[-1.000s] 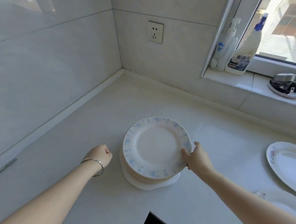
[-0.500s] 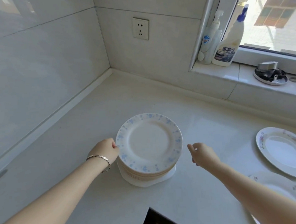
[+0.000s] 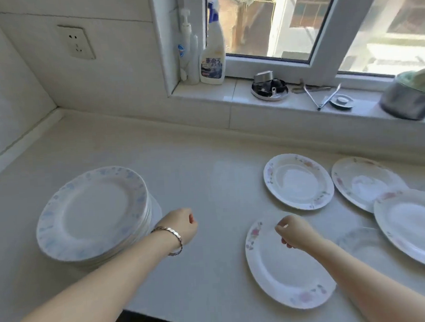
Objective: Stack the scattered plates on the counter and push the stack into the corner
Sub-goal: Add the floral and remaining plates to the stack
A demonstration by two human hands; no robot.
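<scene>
A stack of plates [image 3: 92, 213], topped by a blue-patterned one, stands on the white counter [image 3: 203, 186] at the left. Several loose floral plates lie to the right: a near one [image 3: 275, 276], one behind it [image 3: 298, 180], one farther right [image 3: 364, 184] and a large one [image 3: 417, 225] at the edge. My left hand [image 3: 179, 227], with a bracelet at the wrist, hovers just right of the stack, fingers curled and holding nothing. My right hand [image 3: 294, 231] hangs over the near floral plate, fingers loosely curled and empty.
The wall corner [image 3: 56, 108] lies at the back left, with a socket [image 3: 76, 44] above. On the window sill [image 3: 227, 90] stand a pump bottle [image 3: 187, 50], a spray bottle [image 3: 212, 51], a dish of small items [image 3: 269, 87], tongs and a grey pot [image 3: 411, 96].
Both hands have left the stack and moved right. The view has swung right, bringing several loose floral plates and the window sill into sight.
</scene>
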